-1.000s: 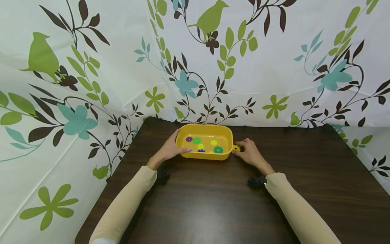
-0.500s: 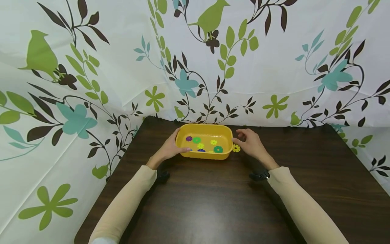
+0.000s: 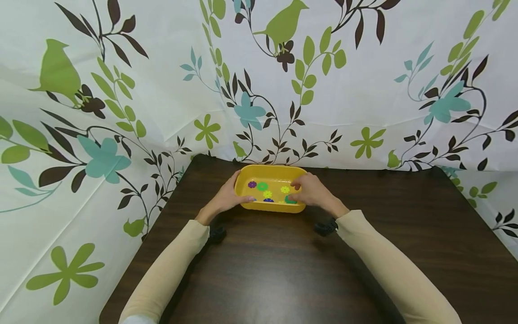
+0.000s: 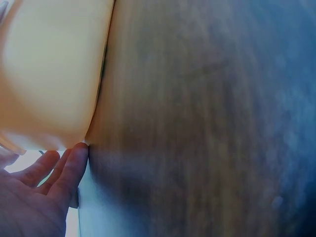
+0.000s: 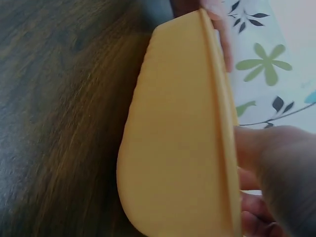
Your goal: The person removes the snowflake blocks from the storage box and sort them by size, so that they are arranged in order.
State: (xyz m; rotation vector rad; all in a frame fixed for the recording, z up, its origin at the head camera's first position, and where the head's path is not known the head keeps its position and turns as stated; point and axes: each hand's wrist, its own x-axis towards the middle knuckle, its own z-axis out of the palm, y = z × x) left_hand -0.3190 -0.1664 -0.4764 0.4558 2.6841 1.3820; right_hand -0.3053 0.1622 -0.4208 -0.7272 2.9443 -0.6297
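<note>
A yellow plastic tub (image 3: 271, 207) sits at the far side of the table, holding several small flower-shaped plastic discs. My left hand (image 3: 225, 194) grips the tub's left end, thumb over the near rim; in the left wrist view, its fingertips (image 4: 79, 148) touch the tub wall (image 4: 49, 74). Over the right end, my right hand (image 3: 317, 191) reaches inside with thumb and fingers apart, close to a teal-green disc (image 3: 289, 199) that it partly covers. Purple (image 3: 252, 184), light green (image 3: 262, 186) and yellow (image 3: 268, 194) discs lie farther left. The right wrist view shows the tub's outer wall (image 5: 173, 123) hiding the fingertips.
The dark wooden table (image 3: 263, 270) extends toward me and to both sides. A white cloth (image 3: 162, 103) printed with leaves and birds hangs behind and to the left. Black bands (image 3: 325, 228) are worn on both wrists.
My right hand let go of a yellow flower disc at the tub's right edge, lifted, then moved left into the tub. That disc is now out of sight. The left hand stayed put.
</note>
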